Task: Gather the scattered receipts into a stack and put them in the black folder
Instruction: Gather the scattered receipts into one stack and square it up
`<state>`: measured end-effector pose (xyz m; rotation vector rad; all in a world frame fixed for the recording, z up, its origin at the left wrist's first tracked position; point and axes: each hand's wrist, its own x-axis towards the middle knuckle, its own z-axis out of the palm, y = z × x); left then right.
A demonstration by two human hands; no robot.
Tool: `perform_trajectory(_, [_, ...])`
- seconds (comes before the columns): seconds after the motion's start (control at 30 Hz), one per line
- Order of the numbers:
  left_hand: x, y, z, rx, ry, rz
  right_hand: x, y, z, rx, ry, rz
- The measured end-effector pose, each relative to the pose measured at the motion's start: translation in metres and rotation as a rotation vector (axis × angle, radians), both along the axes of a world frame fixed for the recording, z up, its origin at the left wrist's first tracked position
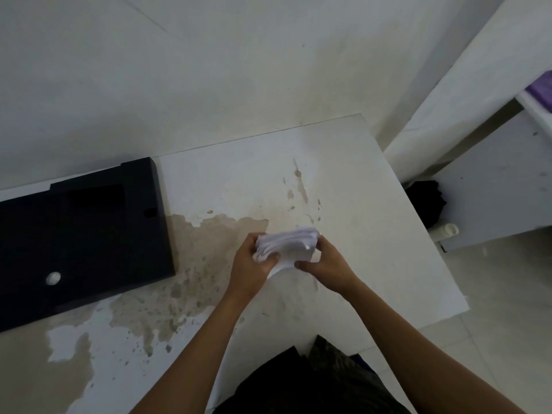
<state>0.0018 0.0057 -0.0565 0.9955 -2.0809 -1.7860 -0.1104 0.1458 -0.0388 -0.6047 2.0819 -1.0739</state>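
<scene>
A bundle of white receipts (288, 245) is held just above the middle of the white table (343, 180). My left hand (249, 264) grips its left end, thumb on the front. My right hand (324, 261) grips its right end, fingers curled round the edge. The black folder (80, 234) lies flat and closed on the table's left side, well left of both hands, with a round silver snap (53, 277) near its front. No loose receipts show on the table.
The tabletop carries large brown stains in the middle and front left. Its right edge drops to a tiled floor. A white cabinet (493, 189) stands at the right with a dark bundle (425, 201) at its foot. A white wall rises behind the table.
</scene>
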Motion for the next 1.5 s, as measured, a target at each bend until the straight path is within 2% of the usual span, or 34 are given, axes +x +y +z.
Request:
perform_trajectory(0.13, [-0.002,0.007,-0.012,0.087,-0.117,0.089,0.001,0.003,-0.012,0.144,0.008,0.051])
perform_trajectory(0.23, [-0.008,0.001,-0.013,0.352,-0.124,0.233,-0.006,0.004,-0.005,0.208,-0.013,-0.009])
perform_trajectory(0.33, [-0.010,-0.007,-0.011,0.661,-0.067,0.381,-0.009,0.002,0.017,0.086,-0.074,-0.074])
perform_trajectory(0.4, [-0.010,-0.009,-0.008,0.861,0.005,0.395,-0.006,-0.002,0.028,0.019,-0.105,-0.113])
perform_trajectory(0.6, [-0.014,-0.010,0.011,1.114,0.212,0.377,0.005,-0.019,0.060,-0.074,0.026,-0.076])
perform_trajectory(0.8, [-0.017,-0.015,0.012,1.082,0.321,0.353,0.006,-0.019,0.081,0.064,0.227,0.122])
perform_trajectory(0.97, [-0.020,-0.015,0.028,1.029,0.325,0.322,0.005,-0.023,0.099,-0.063,-0.010,-0.061])
perform_trajectory(1.1, [-0.016,-0.016,0.029,1.214,0.354,0.261,0.003,-0.025,0.108,-0.124,-0.016,-0.143])
perform_trajectory(1.33, [-0.020,-0.016,0.014,1.216,0.404,0.238,0.010,-0.022,0.113,-0.202,0.257,-0.227])
perform_trajectory(1.4, [-0.018,-0.014,0.016,1.224,0.424,0.250,0.013,-0.021,0.111,-0.174,0.366,-0.210])
perform_trajectory(1.5, [-0.019,-0.012,0.024,1.115,0.433,0.285,0.020,-0.019,0.109,-0.126,0.481,-0.106])
